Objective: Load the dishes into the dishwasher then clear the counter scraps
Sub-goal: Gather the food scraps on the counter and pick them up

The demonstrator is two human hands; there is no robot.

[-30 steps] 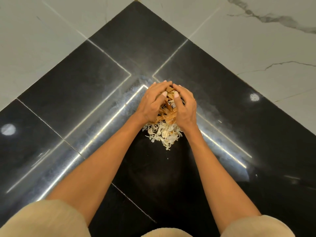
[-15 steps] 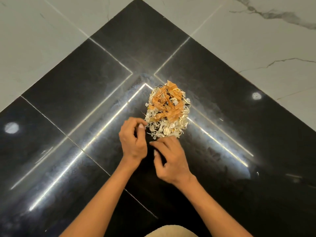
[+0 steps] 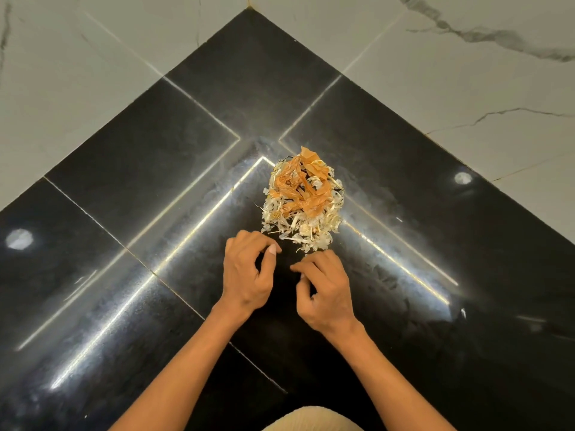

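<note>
A heap of scraps, pale shreds topped with orange peelings, lies on the black polished counter near its inner corner. My left hand hovers just in front of the heap's near-left edge, fingers loosely curled and the thumb tip close to the fingertips, with nothing seen in it. My right hand sits beside it, a little nearer to me, fingers loosely curled with their tips towards the counter, also holding nothing visible. Neither hand touches the heap. A few loose shreds lie between the heap and my fingers.
The counter forms an L-shaped corner backed by white marble wall tiles on both sides. Bright strip-light reflections run across the glossy stone. A beige garment shows at the bottom edge.
A second ago both hands were cupped round the heap, pressing it together. They have let go and drawn back towards me, and now stay just in front of it.
</note>
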